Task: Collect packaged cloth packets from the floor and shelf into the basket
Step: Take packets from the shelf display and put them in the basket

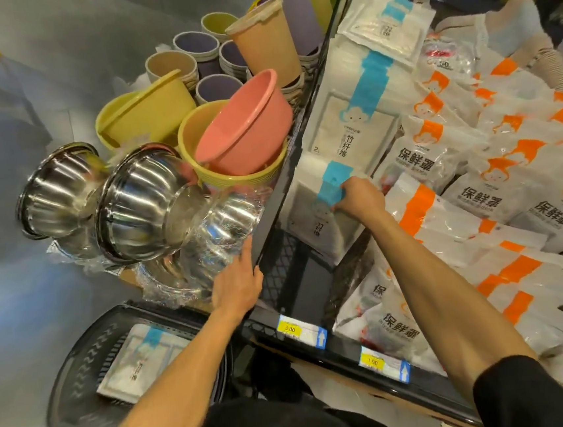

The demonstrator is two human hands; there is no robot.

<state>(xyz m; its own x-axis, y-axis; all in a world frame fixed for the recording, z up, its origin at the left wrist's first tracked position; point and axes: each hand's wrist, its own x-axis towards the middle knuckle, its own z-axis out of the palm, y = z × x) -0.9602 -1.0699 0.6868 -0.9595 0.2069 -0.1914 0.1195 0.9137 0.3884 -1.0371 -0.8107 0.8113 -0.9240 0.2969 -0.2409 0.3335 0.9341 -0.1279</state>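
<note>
The right hand (357, 196) is in on the black wire shelf (280, 268), fingers curled tight round the blue strip of a white blue-striped cloth packet (319, 223) at the near end of the row! The left hand (237, 284) lies flat, fingers straight, holding nothing, against the shelf's side edge, just beside the plastic-wrapped steel bowls (141, 199). Lower left, the black plastic basket (78, 367) has a second blue-striped packet (139, 361) lying flat inside.

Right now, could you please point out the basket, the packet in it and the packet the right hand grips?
black basket (81, 366), head view, slotted left wall.
packet in basket (140, 364), head view, white front.
gripped packet (312, 224), head view, grey lower face.
</note>
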